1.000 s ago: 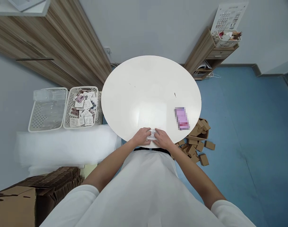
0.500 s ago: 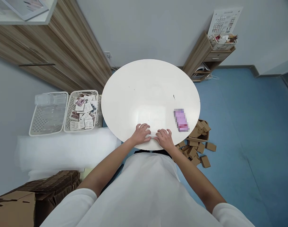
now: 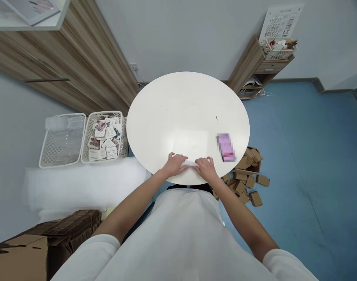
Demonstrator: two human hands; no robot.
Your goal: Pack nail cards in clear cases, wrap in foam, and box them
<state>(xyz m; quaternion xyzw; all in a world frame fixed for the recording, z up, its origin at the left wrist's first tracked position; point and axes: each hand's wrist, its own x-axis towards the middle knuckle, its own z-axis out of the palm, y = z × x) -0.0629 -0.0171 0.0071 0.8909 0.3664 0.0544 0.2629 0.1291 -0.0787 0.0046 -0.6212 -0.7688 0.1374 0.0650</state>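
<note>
At the near side of the white oval table (image 3: 166, 93), my left hand (image 3: 174, 164) and my right hand (image 3: 205, 168) face each other. Between them lies a whitish, see-through rolled sheet (image 3: 190, 164), seemingly plastic wrap. Fingers and thumbs of both hands close round its two ends, covering them. A flat, faint part of the sheet seems to stretch away from the roll over the tabletop, hard to tell from the glare. Whether anything is wrapped inside cannot be seen. To the right of my right hand rests a blurred purple phone-shaped object (image 3: 226, 147).
On the left stand a white basket of printed cards (image 3: 106, 136) and a basket with clear plastic (image 3: 63, 140). White wrapping sheet (image 3: 84, 183) lies below them, near stacked cardboard (image 3: 70, 234). Small brown boxes (image 3: 245, 175) are heaped on the floor at right. A wooden cabinet (image 3: 260, 66) stands behind.
Both hands have closed more tightly round the roll, which now looks thicker and lies slightly farther from the table's near edge. The view has shifted a little.
</note>
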